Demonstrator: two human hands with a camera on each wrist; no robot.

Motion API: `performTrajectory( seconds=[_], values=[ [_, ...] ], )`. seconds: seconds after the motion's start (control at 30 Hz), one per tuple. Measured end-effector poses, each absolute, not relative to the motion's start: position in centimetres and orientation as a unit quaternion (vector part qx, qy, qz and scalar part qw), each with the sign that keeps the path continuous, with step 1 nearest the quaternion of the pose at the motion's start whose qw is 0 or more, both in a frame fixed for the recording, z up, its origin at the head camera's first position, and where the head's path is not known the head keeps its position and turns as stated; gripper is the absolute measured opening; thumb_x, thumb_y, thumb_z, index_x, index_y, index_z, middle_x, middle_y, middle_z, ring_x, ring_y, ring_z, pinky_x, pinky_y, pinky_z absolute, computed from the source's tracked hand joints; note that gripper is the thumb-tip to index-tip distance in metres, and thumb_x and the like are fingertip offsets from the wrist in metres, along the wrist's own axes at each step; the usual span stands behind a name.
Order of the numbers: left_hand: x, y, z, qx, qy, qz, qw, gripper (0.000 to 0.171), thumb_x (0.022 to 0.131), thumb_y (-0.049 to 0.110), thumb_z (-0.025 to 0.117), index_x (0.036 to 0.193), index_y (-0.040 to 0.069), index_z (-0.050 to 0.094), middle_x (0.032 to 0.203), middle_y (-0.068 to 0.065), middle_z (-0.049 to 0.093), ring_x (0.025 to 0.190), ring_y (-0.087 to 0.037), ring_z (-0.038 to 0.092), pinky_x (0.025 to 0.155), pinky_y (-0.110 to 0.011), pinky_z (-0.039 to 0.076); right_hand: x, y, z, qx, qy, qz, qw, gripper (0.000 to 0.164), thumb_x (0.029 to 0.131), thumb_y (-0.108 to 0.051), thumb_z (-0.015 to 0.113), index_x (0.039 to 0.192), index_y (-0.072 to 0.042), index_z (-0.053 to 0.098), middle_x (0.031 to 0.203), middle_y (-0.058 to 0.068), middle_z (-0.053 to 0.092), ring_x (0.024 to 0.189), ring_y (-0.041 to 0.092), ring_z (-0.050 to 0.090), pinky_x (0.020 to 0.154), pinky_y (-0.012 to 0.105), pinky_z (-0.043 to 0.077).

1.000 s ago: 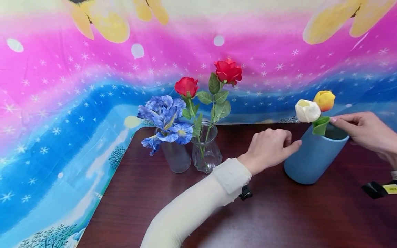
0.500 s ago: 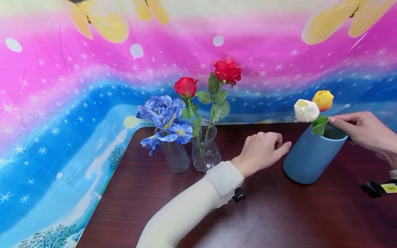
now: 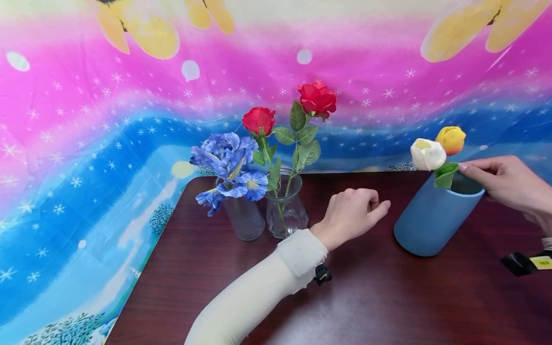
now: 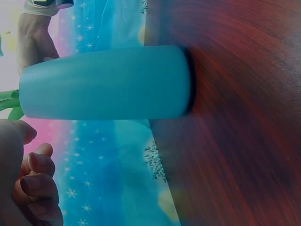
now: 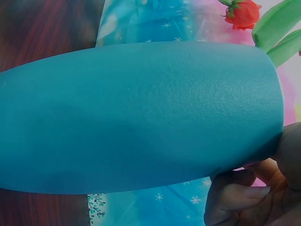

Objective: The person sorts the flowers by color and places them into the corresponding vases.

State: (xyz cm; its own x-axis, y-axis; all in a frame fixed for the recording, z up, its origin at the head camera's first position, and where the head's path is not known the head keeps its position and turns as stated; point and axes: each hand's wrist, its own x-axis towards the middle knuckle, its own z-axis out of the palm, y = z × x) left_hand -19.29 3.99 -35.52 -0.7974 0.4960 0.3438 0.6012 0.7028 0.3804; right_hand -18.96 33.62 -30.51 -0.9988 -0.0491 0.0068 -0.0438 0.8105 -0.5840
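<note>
A blue vase (image 3: 437,220) stands on the right side of the table, holding a white tulip (image 3: 428,155) and a yellow-orange tulip (image 3: 452,140). Green leaves (image 3: 446,175) lean over its near rim. My right hand (image 3: 513,184) pinches the vase's right rim, the thumb over the edge and curled fingers (image 5: 233,195) against the outer wall. Left of the vase, my left hand (image 3: 350,216) hovers over the table with loosely curled fingers and nothing in it. In the left wrist view those fingers (image 4: 42,186) are apart from the vase.
Toward the back left, a faceted glass vase (image 3: 288,218) holds two red roses (image 3: 316,99). Beside it stands a clear glass (image 3: 246,223) with blue irises (image 3: 230,163). A dark wooden table (image 3: 185,287) lies beneath, with a colourful printed cloth (image 3: 129,96) behind.
My left hand has drawn away from the blue vase, leftward and slightly nearer. The right hand stays at the rim, and the flowers look unmoved.
</note>
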Motion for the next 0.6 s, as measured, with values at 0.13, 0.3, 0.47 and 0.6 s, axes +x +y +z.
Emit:
performTrajectory(
  seconds=[0.13,0.3,0.47,0.6],
  values=[
    [-19.2,3.7,-35.8,-0.299,-0.915,-0.249,0.108,0.045,0.101,0.045,0.057,0.063,0.023,0.048,0.051,0.008,0.039,0.047,-0.004,0.035,0.040,-0.020,0.022,-18.9,33.6,-30.5,-0.024,0.953,-0.302,0.001,0.060,0.110,-0.036,0.033,0.140,0.014,0.047,0.065,0.003,0.034,0.053,0.023,0.036,0.052,0.033,0.032],
    [-19.2,3.3,-36.0,-0.296,-0.916,-0.251,0.105,0.045,0.101,0.045,0.057,0.063,0.023,0.048,0.051,0.008,0.038,0.047,-0.004,0.035,0.040,-0.020,0.021,-18.8,33.6,-30.5,-0.023,0.956,-0.294,-0.003,0.060,0.111,-0.036,0.033,0.140,0.014,0.048,0.068,0.006,0.035,0.055,0.024,0.035,0.052,0.033,0.031],
    [-19.1,2.9,-36.3,-0.287,-0.920,-0.246,0.106,0.045,0.101,0.045,0.058,0.063,0.024,0.048,0.050,0.010,0.037,0.048,-0.003,0.038,0.041,-0.020,0.024,-18.9,33.5,-30.5,-0.025,0.957,-0.289,-0.007,0.061,0.110,-0.038,0.032,0.139,0.014,0.049,0.072,0.007,0.035,0.060,0.023,0.033,0.054,0.032,0.030],
    [-19.0,2.6,-36.5,-0.287,-0.919,-0.250,0.103,0.045,0.101,0.044,0.058,0.062,0.024,0.048,0.050,0.010,0.036,0.048,-0.003,0.037,0.041,-0.020,0.023,-18.8,33.5,-30.6,-0.023,0.958,-0.287,-0.012,0.061,0.110,-0.038,0.033,0.139,0.013,0.049,0.073,0.008,0.035,0.064,0.022,0.032,0.055,0.032,0.030]
  ],
)
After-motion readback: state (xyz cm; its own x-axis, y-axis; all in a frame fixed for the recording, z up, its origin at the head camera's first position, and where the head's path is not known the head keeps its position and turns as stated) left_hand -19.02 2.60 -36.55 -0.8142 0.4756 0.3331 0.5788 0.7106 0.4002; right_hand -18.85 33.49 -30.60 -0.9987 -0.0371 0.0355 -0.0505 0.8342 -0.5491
